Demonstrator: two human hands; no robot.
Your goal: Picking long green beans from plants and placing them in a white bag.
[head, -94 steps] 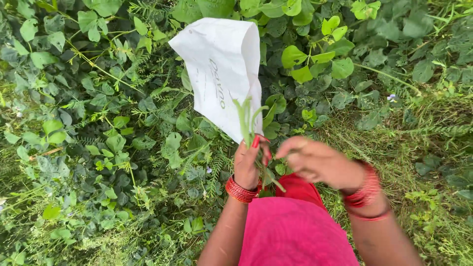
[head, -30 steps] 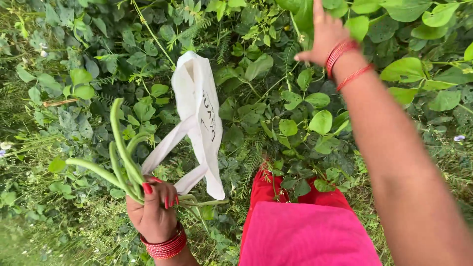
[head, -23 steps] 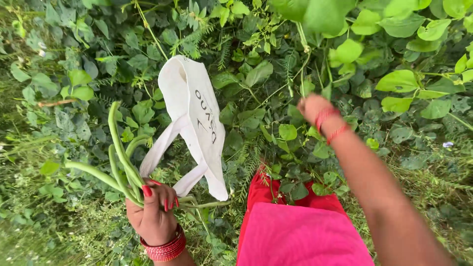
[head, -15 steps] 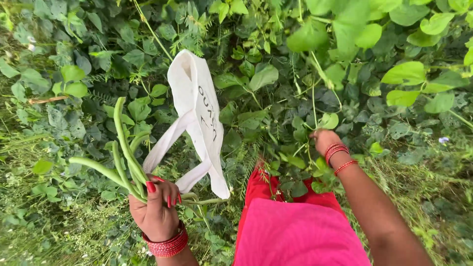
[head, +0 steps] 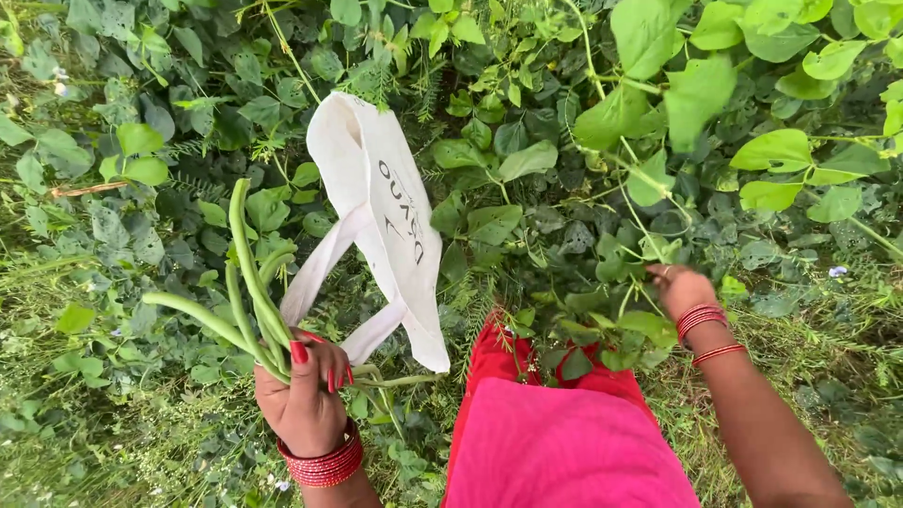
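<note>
Bean pods [head: 246, 282], long, slim and green, fan up out of the left hand [head: 303, 400], fingers clamped round their lower ends along with the straps of a white cloth bag [head: 381, 216] that hangs open against the vines. Pods like these look light and bendy, likely to snap if folded, so a grip low near the stems suits them. Over on the other side, the right hand [head: 679, 290] reaches into the leaves [head: 602, 329]; its fingers are buried in foliage, so I cannot tell whether they are closed on anything. A pink garment [head: 564, 442] fills the bottom.
</note>
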